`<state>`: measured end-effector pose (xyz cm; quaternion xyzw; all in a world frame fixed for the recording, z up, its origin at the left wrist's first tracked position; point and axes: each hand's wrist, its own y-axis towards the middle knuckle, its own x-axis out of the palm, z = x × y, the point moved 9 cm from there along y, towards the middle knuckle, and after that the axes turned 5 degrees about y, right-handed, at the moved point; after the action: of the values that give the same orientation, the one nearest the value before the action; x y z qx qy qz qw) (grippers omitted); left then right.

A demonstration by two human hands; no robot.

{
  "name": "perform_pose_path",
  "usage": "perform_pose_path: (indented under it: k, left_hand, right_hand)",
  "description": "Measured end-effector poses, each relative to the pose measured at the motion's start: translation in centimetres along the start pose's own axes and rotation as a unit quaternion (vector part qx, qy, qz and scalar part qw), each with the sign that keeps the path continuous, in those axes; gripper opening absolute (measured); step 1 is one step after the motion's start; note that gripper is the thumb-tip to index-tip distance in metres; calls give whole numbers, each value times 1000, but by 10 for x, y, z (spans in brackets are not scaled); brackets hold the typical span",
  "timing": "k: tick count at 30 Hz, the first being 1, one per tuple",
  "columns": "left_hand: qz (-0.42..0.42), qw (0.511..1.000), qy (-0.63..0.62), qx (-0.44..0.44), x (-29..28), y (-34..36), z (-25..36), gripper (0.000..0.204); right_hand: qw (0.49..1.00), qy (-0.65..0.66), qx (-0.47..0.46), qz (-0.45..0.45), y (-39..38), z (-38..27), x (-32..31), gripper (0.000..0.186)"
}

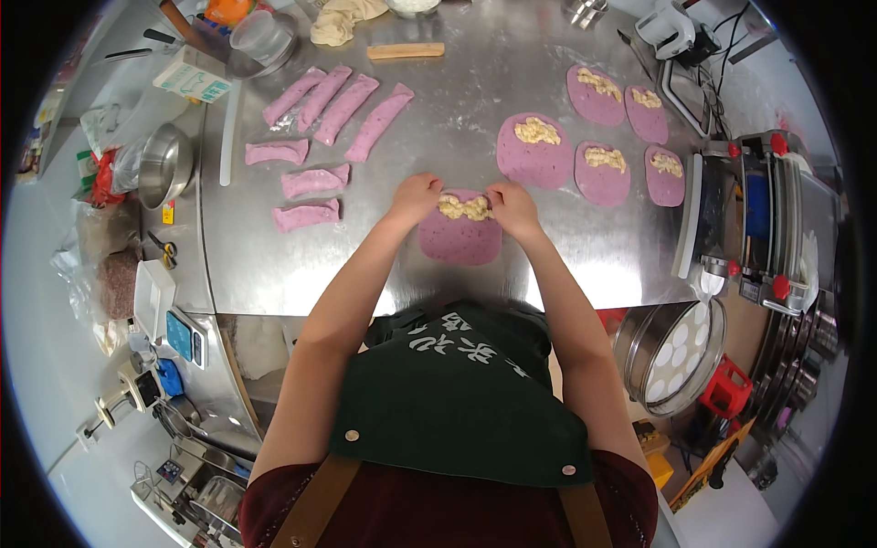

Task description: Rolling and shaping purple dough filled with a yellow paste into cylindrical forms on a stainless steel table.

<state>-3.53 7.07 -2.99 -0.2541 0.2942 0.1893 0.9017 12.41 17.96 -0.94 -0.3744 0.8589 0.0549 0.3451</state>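
Note:
A flat pink-purple dough sheet (459,242) lies on the steel table in front of me, with a lumpy pale yellow filling (464,208) across its far part. My left hand (419,196) pinches the sheet's far left corner, fingers closed. At the far right corner, my right hand (513,206) holds the dough the same way. The far edge between my hands looks slightly raised toward the filling. Several more flat dough pieces topped with filling, such as the large one (530,164), lie to the right. Several rolled dough pieces (345,110) rest to the left.
A wooden rolling pin (406,50) and a cloth (347,20) lie at the back of the table (438,119). A dough-rolling machine (758,219) borders the right edge. Left are a metal bowl (165,165), scissors (163,248) and a scale (185,338). A round steamer (671,356) stands lower right.

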Motion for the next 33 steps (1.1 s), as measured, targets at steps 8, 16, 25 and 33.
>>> perform_pose_path:
  k: [8, 16, 25, 33]
  left_hand:
    - [-25, 993, 108, 39, 11, 5, 12, 27]
    - [-16, 993, 92, 78, 9, 3, 29, 25]
    - [-71, 988, 100, 94, 15, 1, 35, 22]
    - [-89, 979, 131, 127, 21, 3, 39, 20]
  right_hand:
    - [999, -35, 4, -34, 3, -9, 6, 12]
    - [996, -31, -10, -83, 13, -11, 14, 14]
    - [993, -32, 10, -113, 13, -12, 14, 18]
    - [992, -17, -16, -127, 12, -15, 16, 19]
